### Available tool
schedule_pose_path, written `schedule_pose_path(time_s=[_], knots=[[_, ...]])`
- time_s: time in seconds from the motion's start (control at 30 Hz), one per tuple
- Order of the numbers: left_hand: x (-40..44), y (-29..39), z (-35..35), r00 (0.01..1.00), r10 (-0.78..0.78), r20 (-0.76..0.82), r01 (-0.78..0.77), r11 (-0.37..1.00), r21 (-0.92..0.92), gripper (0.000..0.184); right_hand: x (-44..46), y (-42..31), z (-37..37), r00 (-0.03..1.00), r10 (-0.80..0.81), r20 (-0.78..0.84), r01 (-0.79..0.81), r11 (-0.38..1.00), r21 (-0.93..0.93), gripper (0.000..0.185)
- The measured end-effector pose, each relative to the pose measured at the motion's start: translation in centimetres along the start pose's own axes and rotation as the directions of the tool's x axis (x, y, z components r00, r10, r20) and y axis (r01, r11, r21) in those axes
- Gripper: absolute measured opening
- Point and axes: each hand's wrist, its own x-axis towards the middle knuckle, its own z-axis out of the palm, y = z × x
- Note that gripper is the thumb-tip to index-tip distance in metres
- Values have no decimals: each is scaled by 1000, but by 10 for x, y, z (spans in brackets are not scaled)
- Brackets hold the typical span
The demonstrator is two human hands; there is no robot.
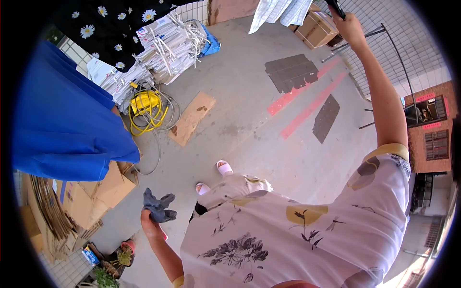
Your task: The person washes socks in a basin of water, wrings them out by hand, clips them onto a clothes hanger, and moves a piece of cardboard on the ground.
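Note:
My left hand (pixel 150 224), low on the left, is closed around a crumpled grey cloth (pixel 159 205). The cloth stands up in several lobes above the fingers; I cannot make out what garment it is. My right hand (pixel 351 30) is raised at the top right. Its fingers wrap round a dark, stick-like thing (pixel 336 7), which runs out of view at the top edge. Nearest to my right hand is a hanging pale checked cloth (pixel 281 12).
A blue cloth (pixel 72 120) and a black daisy-print cloth (pixel 115 29) hang at the left. Bundled paper strips (pixel 168 48), a yellow machine with hoses (pixel 144 103), flattened cardboard (pixel 86 197) and potted plants (pixel 126 253) stand on the floor. A metal frame (pixel 401 60) is at the right.

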Motion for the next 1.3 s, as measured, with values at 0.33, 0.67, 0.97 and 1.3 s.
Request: schedule_pose_path(time_s=[0.33, 0.67, 0.97, 1.3], knots=[[13, -30, -40, 986, -17, -168, 6, 998, -61, 41, 12, -7, 32, 998, -47, 38, 40, 986, 165, 55], [11, -31, -35, 965, 7, -261, -1, 1000, 23, 45, 35, 1, 74, 988, 21, 153, -73, 937, 342, 45], [6, -39, -39, 948, 2, -318, -12, 1000, -28, 37, 10, -49, 120, 947, -95, 307, -158, 695, 701, 35], [-6, -18, -3, 879, 33, -477, -93, 990, -104, 18, 6, -56, 217, 932, -103, 348, -346, 34, 938, 46]])
